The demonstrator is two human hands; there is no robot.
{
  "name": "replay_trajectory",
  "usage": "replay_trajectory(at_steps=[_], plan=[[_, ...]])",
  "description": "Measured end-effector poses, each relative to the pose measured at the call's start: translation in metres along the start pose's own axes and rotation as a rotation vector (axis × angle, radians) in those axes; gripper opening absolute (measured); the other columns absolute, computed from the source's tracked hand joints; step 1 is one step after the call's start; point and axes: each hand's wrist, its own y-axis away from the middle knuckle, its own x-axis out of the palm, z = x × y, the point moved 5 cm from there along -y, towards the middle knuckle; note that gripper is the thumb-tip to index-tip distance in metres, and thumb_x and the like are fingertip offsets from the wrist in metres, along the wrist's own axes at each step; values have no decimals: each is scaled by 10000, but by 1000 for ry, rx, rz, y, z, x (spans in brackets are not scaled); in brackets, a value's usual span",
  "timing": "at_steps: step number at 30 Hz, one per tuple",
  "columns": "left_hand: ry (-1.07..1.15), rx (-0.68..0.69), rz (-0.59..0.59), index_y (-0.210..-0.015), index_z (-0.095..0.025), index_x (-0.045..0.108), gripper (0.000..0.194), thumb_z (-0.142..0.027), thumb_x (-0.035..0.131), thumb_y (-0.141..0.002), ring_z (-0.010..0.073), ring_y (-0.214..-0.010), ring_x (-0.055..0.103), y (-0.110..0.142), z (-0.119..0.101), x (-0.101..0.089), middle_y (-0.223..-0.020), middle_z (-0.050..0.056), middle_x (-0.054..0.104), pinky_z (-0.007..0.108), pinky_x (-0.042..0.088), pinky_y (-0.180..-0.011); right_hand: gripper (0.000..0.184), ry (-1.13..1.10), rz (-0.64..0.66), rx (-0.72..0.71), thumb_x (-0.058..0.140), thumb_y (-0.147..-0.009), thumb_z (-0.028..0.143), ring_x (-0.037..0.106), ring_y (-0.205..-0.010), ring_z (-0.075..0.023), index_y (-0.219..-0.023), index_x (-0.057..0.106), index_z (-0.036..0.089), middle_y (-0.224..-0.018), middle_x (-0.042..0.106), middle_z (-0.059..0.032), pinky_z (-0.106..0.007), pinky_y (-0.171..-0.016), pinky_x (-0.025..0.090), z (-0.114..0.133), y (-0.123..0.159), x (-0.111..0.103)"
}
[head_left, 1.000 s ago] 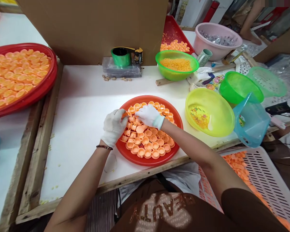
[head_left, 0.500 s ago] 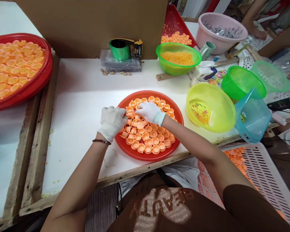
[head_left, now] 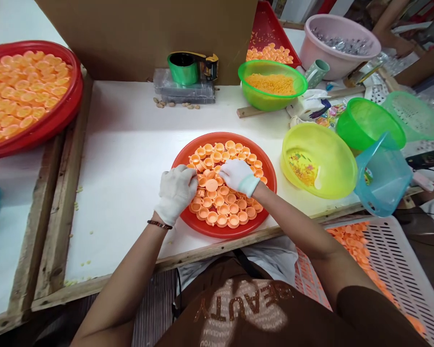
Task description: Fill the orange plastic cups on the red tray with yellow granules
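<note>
A round red tray (head_left: 269,180) lies before me, holding many small orange toy cups (head_left: 223,209). Most in its front part stand mouth up; near its middle some are tipped or piled. Both my hands wear white knit gloves. My left hand (head_left: 177,192) is at the tray's left rim, fingers curled in and thumb against them among the cups; whatever they pinch is hidden. Over the tray's middle, my right hand (head_left: 237,175) reaches down with its fingers bent together, tips touching the cups. Whether a cup is between them I cannot make out.
Left stands a heaped red tray (head_left: 77,91). Rightward are a yellow bowl (head_left: 336,164), a green bowl (head_left: 271,99) of small yellow bits, a blue scoop (head_left: 386,178) and a pink basin (head_left: 338,60). Green tape (head_left: 183,73) sits behind. Below right is a white crate (head_left: 401,255).
My right hand has moved from the tray's back part toward its middle, its fingers more bent. My left hand stays at the left rim. Cups at the left and middle have shifted. The view has tilted slightly.
</note>
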Motion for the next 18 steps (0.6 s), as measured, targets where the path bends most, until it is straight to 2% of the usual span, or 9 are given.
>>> replay_trajectory(at_steps=[3,6,10,13,18], plan=[[-6,-34,13,-966,-194,756,285,-277,484,-947,300,-967,703,-4,3,-2,-1099,133,739,439,451,-810,292,18,9,34,560,-1059,334,652,-888,-257,-1040,780,143,-1043,747,-131,-356,-703,349,1,-7,-4],[-9,-40,39,-898,-189,750,248,-282,520,-912,302,-908,697,-10,1,-5,-1035,137,733,441,448,-773,237,37,-72,13,576,-1050,279,638,-940,-266,-1100,767,147,-1072,741,-129,-367,-744,352,5,-10,-8],[-8,-13,53,-882,-194,749,258,-260,501,-908,290,-908,696,-21,-4,-3,-1032,128,735,431,451,-775,309,48,-150,-214,468,-1074,183,592,-956,-252,-1152,767,188,-1130,720,-111,-377,-742,319,19,-15,-4],[-19,-12,68,-852,-201,742,225,-278,535,-889,278,-885,694,-31,-1,-3,-1012,115,746,417,449,-765,326,115,-143,-340,446,-1054,112,560,-916,-246,-1076,768,157,-1102,712,-123,-385,-736,303,23,-16,5],[-60,-19,92,-747,-195,700,201,-326,604,-864,266,-788,666,-38,6,-9,-945,112,738,423,430,-749,423,101,-204,-510,340,-1106,121,520,-876,-222,-1026,753,170,-1060,713,-110,-382,-792,325,17,3,20]])
